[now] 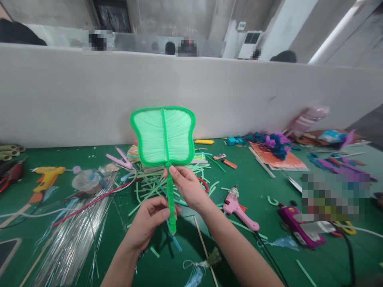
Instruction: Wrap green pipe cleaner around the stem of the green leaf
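A green hand fan (152,137) stands upright before me, its pale ribbed face framed by a bright green fuzzy rim with a rib down the middle. My right hand (187,185) pinches the top of the wrapped handle, just under the fan's face. Lower on the same handle, the fingers and thumb of my left hand (152,217) close round it near the bottom end. Behind the handle, many cut pale green strips (146,185) lie heaped on the table. Some of my fingers are hidden behind the handle.
On the green table (98,255) lie a yellow glue gun (48,177) and a bundle of clear strands (66,251) at left. To the right are a pink glue gun (239,209) and a purple power strip (299,227) with cords. A white partition (89,95) rises behind; heads show beyond it.
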Tool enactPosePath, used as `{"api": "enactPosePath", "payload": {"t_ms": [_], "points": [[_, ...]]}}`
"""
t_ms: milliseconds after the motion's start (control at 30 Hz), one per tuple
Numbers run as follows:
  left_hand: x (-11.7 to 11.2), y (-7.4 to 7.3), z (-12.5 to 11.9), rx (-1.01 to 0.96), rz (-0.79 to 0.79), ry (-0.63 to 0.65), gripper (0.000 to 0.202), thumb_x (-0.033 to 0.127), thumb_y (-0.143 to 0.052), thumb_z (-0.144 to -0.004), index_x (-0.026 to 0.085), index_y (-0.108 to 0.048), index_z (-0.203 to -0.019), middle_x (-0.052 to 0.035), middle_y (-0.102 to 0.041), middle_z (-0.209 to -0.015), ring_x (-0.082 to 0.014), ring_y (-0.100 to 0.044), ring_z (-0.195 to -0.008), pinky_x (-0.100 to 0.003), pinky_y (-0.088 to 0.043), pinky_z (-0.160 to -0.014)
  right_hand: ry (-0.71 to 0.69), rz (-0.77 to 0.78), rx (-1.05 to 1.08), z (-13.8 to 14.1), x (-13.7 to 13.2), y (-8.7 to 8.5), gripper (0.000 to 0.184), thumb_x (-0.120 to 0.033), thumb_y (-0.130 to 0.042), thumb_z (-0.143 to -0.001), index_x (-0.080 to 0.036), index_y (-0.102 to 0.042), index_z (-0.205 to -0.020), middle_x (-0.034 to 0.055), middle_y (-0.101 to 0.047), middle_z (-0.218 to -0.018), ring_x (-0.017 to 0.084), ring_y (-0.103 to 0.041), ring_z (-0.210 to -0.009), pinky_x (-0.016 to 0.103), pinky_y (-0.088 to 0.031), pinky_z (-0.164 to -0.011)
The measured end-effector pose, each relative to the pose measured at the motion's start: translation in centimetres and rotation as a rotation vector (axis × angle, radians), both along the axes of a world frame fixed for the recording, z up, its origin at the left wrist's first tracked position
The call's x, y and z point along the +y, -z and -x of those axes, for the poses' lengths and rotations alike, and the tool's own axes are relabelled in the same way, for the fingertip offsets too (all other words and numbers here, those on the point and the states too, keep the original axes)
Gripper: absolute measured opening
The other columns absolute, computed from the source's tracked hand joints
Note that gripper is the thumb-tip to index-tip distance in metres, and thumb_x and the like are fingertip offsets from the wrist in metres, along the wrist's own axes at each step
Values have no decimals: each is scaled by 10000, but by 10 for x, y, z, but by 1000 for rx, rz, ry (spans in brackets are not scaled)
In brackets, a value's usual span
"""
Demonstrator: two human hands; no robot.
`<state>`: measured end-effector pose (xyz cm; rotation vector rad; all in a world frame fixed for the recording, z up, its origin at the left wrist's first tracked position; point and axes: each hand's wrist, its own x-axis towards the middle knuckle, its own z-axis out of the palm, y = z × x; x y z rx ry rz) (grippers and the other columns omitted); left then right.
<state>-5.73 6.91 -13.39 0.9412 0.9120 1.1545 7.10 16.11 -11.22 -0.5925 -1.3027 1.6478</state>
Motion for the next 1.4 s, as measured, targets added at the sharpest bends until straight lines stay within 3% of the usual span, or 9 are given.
{"api": "enactPosePath", "payload": {"t_ms": [233,367,500,700,1000,1100,1200,1267,1400], "points": [[1,4,2,93,-101,23,312,485,-762,-766,175,-753,-796,-93,-733,-866,-214,-634,-847,-298,-476,-792,-10,1,-2,1,-6,-6,429,-591,-654,-837,-171,-704,-769,-17,-470,-654,117,-375,-613,249,-296,-572],[0,8,3,89,-78,-7,295,471,-731,-804,178,-753,-780,-91,-737,-877,-226,-647,-881,-300,-469,-804,4,-20,-1,-1,-1,-3,431,-599,-638,-845,-178,-693,-773,-5,-512,-701,124,-401,-641,252,-318,-595],[2,11,0,85,-24,-40,347,505,-660,-857,184,-775,-924,-92,-746,-892,-224,-651,-854,-306,-464,-805,40,-49,-12,-5,4,-1,406,-588,-638,-853,-193,-678,-769,-21,-485,-676,127,-392,-640,254,-327,-619],[3,2,-11,88,-5,-47,345,466,-672,-859,153,-750,-738,-75,-696,-721,-208,-622,-780,-287,-435,-768,101,-65,1,-8,9,-1,400,-599,-629,-858,-208,-685,-796,-10,-506,-714,140,-417,-675,265,-348,-650],[4,4,-17,67,30,-122,351,482,-727,-808,141,-757,-730,-68,-689,-681,-185,-601,-712,-291,-450,-753,171,-54,18,-9,14,-1,426,-625,-615,-851,-210,-692,-790,-8,-494,-693,144,-403,-651,274,-368,-654],[5,6,-18,10,71,-152,346,476,-698,-841,142,-778,-876,-99,-747,-827,-206,-647,-803,-313,-484,-802,157,-51,13,-10,15,-1,429,-624,-626,-844,-204,-685,-782,-10,-501,-687,138,-417,-652,265,-368,-640],[9,4,-18,-179,92,-189,448,541,-595,-896,159,-749,-1072,-132,-749,-1038,-239,-670,-919,-351,-522,-815,119,-42,4,-11,14,-2,419,-607,-639,-846,-197,-676,-767,-23,-487,-659,121,-412,-621,247,-357,-593],[13,0,-17,-226,80,-180,446,536,-620,-882,161,-738,-1092,-131,-751,-1038,-242,-683,-926,-347,-534,-803,87,-34,1,-10,11,-3,417,-602,-663,-829,-191,-670,-760,-27,-496,-657,110,-416,-599,237,-359,-559],[20,-8,-13,-142,89,-129,321,377,-791,-780,162,-747,-1015,-83,-765,-872,-203,-707,-816,-307,-544,-775,2,14,0,-7,4,-4,418,-610,-655,-830,-192,-664,-836,-55,-464,-567,87,-388,-465,218,-328,-432]]}}
